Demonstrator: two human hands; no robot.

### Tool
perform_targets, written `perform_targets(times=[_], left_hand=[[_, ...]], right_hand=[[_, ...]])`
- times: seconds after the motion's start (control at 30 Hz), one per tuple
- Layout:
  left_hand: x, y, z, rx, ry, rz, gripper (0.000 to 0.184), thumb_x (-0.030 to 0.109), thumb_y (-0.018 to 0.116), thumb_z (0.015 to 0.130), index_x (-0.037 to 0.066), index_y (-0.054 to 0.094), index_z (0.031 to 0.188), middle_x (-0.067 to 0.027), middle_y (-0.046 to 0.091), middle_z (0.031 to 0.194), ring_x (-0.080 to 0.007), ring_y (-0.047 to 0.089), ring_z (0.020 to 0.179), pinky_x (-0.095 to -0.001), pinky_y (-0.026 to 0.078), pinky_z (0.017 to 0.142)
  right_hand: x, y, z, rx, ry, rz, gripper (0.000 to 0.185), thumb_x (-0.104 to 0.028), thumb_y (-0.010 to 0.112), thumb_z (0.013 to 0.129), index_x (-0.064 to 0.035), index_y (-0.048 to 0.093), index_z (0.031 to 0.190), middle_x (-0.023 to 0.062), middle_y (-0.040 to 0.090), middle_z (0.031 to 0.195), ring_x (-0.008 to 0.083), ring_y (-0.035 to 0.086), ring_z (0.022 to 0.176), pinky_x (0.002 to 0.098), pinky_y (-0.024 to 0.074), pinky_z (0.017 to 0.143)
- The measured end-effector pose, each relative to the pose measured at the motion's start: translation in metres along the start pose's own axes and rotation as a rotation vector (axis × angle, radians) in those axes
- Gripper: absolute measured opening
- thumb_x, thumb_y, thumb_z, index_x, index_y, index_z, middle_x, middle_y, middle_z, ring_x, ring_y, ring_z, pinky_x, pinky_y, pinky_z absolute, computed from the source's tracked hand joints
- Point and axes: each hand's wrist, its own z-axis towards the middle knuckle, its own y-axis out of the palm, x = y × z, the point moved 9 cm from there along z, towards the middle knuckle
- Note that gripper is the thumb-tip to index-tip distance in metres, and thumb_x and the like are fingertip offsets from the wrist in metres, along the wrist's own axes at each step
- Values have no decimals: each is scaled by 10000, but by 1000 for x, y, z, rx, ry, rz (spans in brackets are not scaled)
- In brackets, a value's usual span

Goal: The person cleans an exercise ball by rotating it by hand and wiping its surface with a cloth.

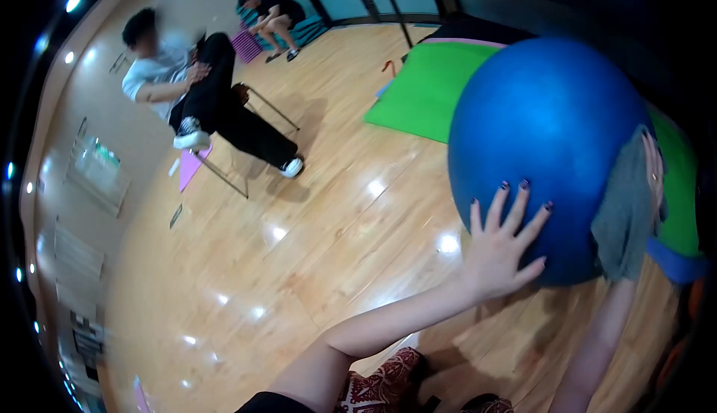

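Note:
A large blue exercise ball (549, 129) fills the right part of the head view. My left hand (504, 252) lies against its lower left side, fingers spread and holding nothing. On the ball's right side my right hand (654, 174) is pressed against a grey-green cloth (624, 211), which covers most of the palm and hangs down over the wrist. The cloth touches the ball's surface.
Green mats (429, 88) lie behind and right of the ball. A person (213, 99) sits cross-legged on a chair at the upper left; another person (275, 21) sits farther back by stacked mats. Patterned clothing (381, 383) shows below my arms.

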Motion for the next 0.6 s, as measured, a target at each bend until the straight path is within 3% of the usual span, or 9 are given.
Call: perform_targets(times=[0.2, 0.37, 0.47, 0.6], left_hand=[[-7, -1, -20, 43, 55, -47, 704, 405, 565, 791, 207, 292, 1410, -179, 154, 1482, -454, 111, 1330, -710, 155, 943], [-23, -57, -2, 199, 47, -50, 690, 281, 622, 741, 127, 357, 1360, -148, 231, 1456, -445, 199, 1279, -712, 167, 935], [-22, -69, 15, 316, 72, -51, 674, 294, 615, 741, 148, 373, 1352, -145, 246, 1449, -442, 209, 1274, -697, 173, 936], [1, -41, 17, 264, 165, -94, 611, 352, 562, 799, 167, 380, 1352, -136, 213, 1469, -396, 162, 1335, -706, 125, 966]], right_hand=[[-4, -7, -20, -34, -67, 24, 565, -425, 504, 863, -184, 388, 1361, 42, 392, 1389, 258, 354, 1279, 467, 219, 1072], [-3, -12, -28, -60, -120, 35, 563, -415, 507, 864, -182, 386, 1362, 46, 393, 1388, 263, 349, 1281, 473, 217, 1068], [-5, -17, -34, -68, -165, 36, 562, -409, 509, 864, -181, 385, 1362, 49, 394, 1387, 266, 346, 1282, 477, 216, 1066], [-3, -22, -40, -94, -184, 53, 560, -401, 512, 864, -179, 383, 1363, 53, 395, 1386, 270, 342, 1284, 483, 214, 1063]])
